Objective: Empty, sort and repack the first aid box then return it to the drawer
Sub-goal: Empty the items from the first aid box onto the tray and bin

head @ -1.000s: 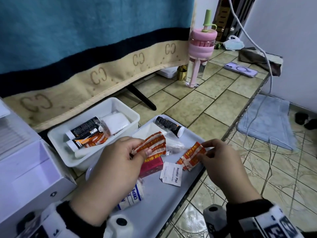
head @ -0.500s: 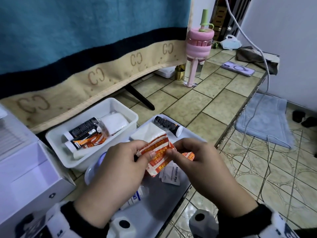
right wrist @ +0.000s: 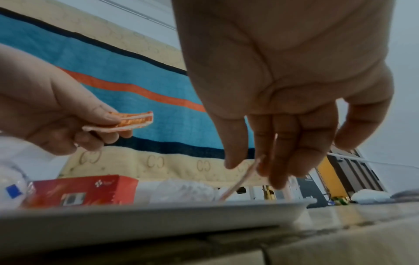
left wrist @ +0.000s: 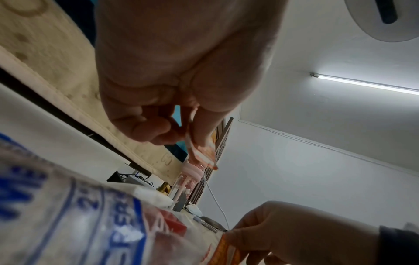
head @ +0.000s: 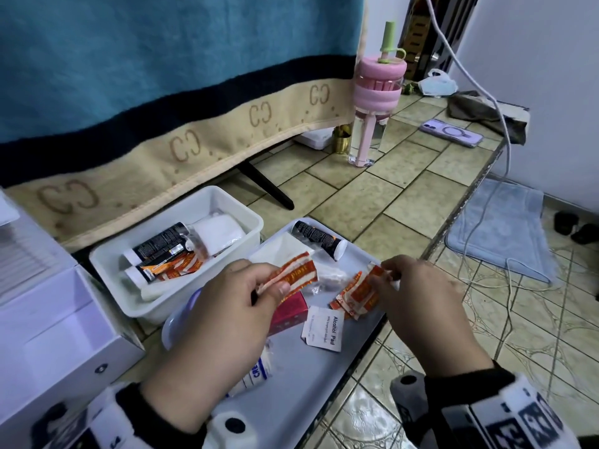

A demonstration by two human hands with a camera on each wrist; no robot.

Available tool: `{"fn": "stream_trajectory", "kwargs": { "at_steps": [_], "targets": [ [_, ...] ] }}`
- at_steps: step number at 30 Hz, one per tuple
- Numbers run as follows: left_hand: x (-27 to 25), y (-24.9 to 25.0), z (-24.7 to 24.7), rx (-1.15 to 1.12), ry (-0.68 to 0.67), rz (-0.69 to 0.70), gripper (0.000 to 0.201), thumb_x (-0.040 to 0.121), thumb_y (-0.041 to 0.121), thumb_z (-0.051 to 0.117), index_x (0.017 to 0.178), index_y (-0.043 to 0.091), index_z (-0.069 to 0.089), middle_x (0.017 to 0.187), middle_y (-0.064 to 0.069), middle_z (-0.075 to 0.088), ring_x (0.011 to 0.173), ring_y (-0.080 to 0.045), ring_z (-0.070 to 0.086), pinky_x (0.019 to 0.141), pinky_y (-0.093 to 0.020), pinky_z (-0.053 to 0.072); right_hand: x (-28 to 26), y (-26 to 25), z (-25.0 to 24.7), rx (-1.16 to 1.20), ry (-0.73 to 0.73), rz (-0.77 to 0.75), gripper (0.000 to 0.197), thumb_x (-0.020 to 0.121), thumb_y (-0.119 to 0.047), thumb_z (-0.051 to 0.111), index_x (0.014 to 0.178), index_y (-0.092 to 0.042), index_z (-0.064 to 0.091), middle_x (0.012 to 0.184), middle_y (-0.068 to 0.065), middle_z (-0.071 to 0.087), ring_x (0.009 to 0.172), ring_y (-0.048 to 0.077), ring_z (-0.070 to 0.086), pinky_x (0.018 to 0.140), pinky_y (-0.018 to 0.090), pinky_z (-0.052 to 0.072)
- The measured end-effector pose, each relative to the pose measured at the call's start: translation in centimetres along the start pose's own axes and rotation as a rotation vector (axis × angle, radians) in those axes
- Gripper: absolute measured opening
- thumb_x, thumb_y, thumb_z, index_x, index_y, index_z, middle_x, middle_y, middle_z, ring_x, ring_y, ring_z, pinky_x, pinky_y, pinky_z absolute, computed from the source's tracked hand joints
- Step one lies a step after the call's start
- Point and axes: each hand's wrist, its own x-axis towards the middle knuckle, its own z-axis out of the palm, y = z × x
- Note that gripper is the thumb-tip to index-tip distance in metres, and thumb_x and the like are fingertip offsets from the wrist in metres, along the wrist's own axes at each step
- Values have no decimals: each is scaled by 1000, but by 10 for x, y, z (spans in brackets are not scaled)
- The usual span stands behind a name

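Note:
My left hand (head: 275, 283) pinches a small stack of orange plaster strips (head: 296, 273) above the grey tray (head: 291, 400); the same stack (right wrist: 129, 121) shows edge-on in the right wrist view. My right hand (head: 385, 277) pinches another orange plaster strip (head: 359, 294) at the tray's right edge, its lower end among loose strips there. On the tray lie an alcohol pad sachet (head: 324, 328), a red box (head: 290, 311), a black tube (head: 319, 239) and a bandage roll (head: 256, 374). The white tub (head: 246, 210) behind holds tubes, plasters and a white roll.
An open white box (head: 64, 345) stands at the left. A towel (head: 162, 92) hangs behind the tub. A pink bottle (head: 376, 102), a phone (head: 450, 132) and a white cable (head: 466, 69) sit further along the tiled counter, whose edge drops to the floor on the right.
My right hand met the left at the plaster stack, then drew back right to the loose strips and pinches one. The left hand keeps its stack.

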Motion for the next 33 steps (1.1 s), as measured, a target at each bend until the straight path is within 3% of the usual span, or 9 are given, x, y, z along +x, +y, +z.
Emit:
{"fn": "stream_trajectory", "kwargs": {
  "at_steps": [4,6,8,12,16,20,25,29,33],
  "targets": [
    [2,-3,2,-45,-2,-13,10,79,48,66,88,44,63,80,20,65,67,-7,65,72,-38,54,-8,-13,-12,403,-58,-125,20,81,-43,65,96,-29,67,92,-15,65,88,0,62,80,19,47],
    [2,-1,4,-76,-12,7,7,76,40,72,79,38,66,75,20,64,60,2,60,67,-25,53,-13,-21,-19,629,-240,-174,15,73,-39,72,84,-30,69,79,-13,70,76,-7,63,65,7,44],
    [0,3,6,-98,-21,44,9,73,31,76,70,31,67,74,13,62,59,6,54,57,-9,41,-14,-23,-21,648,-322,-230,10,71,-36,76,77,-29,71,74,-15,71,68,-5,62,62,9,44],
    [-1,5,10,-109,-35,88,13,68,30,79,66,27,67,85,18,58,60,1,51,54,-12,36,-11,-20,-20,594,-322,-265,11,78,-23,73,68,-23,67,67,-9,69,60,2,59,62,17,44],
    [1,-1,9,-154,-2,64,14,70,25,79,74,33,67,77,13,61,56,-2,53,54,-13,43,2,-8,-17,545,-191,-173,10,82,-16,69,73,-20,68,63,-5,67,57,0,57,56,10,41],
    [0,-4,4,-86,28,16,9,71,39,75,74,42,67,69,19,62,57,-4,56,67,-36,54,21,10,-14,332,-122,-88,13,86,-20,66,75,-26,67,65,-9,65,55,3,54,48,12,36],
    [0,-1,1,-95,40,-4,10,71,38,75,74,42,67,69,20,61,58,-4,55,66,-36,53,34,14,-3,164,-180,-76,5,80,-24,71,76,-23,72,60,-9,61,54,1,52,43,11,34],
    [3,-5,-2,-99,41,0,10,74,34,74,76,39,66,76,16,61,58,-1,52,55,-23,43,41,7,4,68,-151,-69,9,77,-25,71,70,-28,66,67,-8,63,64,12,60,57,24,45],
    [7,-12,-4,-129,59,-6,11,74,26,76,65,26,69,60,8,58,53,1,48,50,-11,38,40,1,5,-31,-84,-109,6,78,-29,66,82,-25,66,81,-1,68,83,24,64,80,37,50]
  ]
}}
